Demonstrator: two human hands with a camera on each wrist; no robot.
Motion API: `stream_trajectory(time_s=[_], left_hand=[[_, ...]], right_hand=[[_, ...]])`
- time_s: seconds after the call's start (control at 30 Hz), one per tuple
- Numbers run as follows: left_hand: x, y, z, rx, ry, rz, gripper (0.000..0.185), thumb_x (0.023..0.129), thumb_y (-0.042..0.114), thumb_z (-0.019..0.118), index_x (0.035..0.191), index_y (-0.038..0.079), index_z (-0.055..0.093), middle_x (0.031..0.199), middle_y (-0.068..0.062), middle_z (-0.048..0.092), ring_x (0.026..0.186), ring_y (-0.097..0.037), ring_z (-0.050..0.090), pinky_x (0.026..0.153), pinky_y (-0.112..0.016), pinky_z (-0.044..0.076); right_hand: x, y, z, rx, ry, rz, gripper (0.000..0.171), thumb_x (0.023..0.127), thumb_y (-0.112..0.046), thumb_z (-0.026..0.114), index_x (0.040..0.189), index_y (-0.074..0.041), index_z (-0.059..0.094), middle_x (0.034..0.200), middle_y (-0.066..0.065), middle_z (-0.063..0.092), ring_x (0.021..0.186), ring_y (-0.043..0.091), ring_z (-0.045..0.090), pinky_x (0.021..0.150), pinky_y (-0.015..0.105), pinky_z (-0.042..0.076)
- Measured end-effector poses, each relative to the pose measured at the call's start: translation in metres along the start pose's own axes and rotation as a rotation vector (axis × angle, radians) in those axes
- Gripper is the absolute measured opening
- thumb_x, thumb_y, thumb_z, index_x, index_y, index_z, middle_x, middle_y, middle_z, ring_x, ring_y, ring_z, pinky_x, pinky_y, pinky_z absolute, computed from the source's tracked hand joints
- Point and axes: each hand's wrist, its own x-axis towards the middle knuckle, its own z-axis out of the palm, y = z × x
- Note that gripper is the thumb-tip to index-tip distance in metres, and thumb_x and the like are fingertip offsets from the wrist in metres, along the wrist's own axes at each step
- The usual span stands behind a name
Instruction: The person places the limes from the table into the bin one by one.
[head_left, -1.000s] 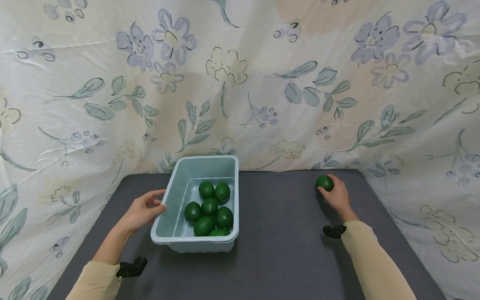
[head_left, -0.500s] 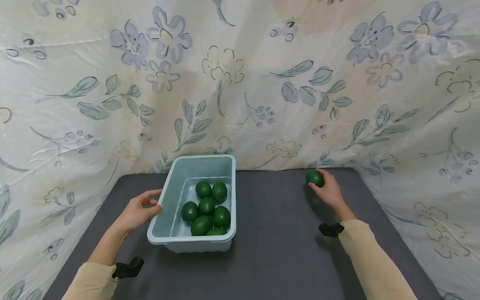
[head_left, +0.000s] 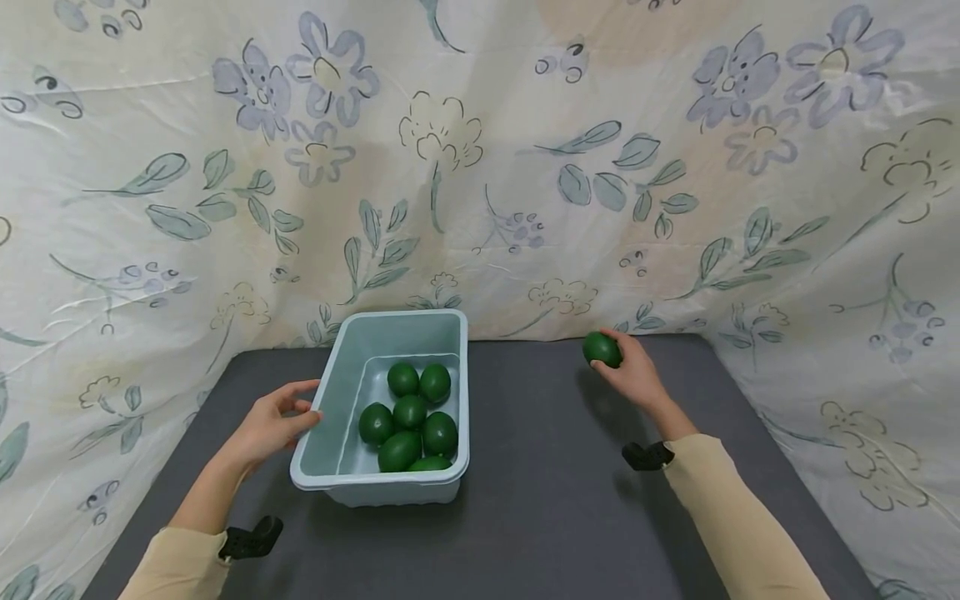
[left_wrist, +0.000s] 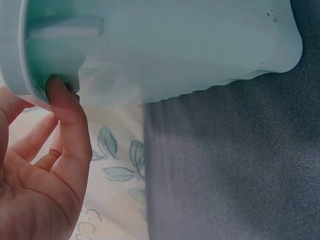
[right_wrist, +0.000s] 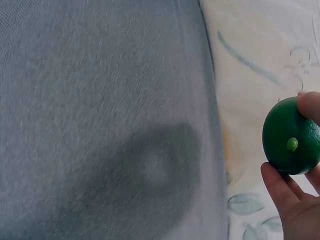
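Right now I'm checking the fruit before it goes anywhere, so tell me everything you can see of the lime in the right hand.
The lime is round, dark green and glossy, with a small pale green nub facing the right wrist camera. The right hand grips it with thumb and fingers, lifted off the grey table; its shadow falls on the cloth below. It sits near the table's far edge, apart from the tub to its left. Real or fake, I cannot tell.
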Motion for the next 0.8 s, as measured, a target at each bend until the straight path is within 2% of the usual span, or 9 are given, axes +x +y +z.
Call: stream_trajectory(time_s=[0.8], left_hand=[[-0.002,0.0,0.0,0.014,0.0,0.007,0.062,0.088,0.018,0.061,0.142,0.007,0.031,0.107,-0.018,0.051,0.083,-0.021,0.057,0.067,-0.038,0.054]], right_hand=[[0.009,-0.069,-0.007,0.078,-0.059,-0.243,0.06,0.083,-0.014,0.068,0.136,-0.005,0.041,0.13,0.02,0.043,0.11,0.034,0.048,0.079,0.048,0.048]])
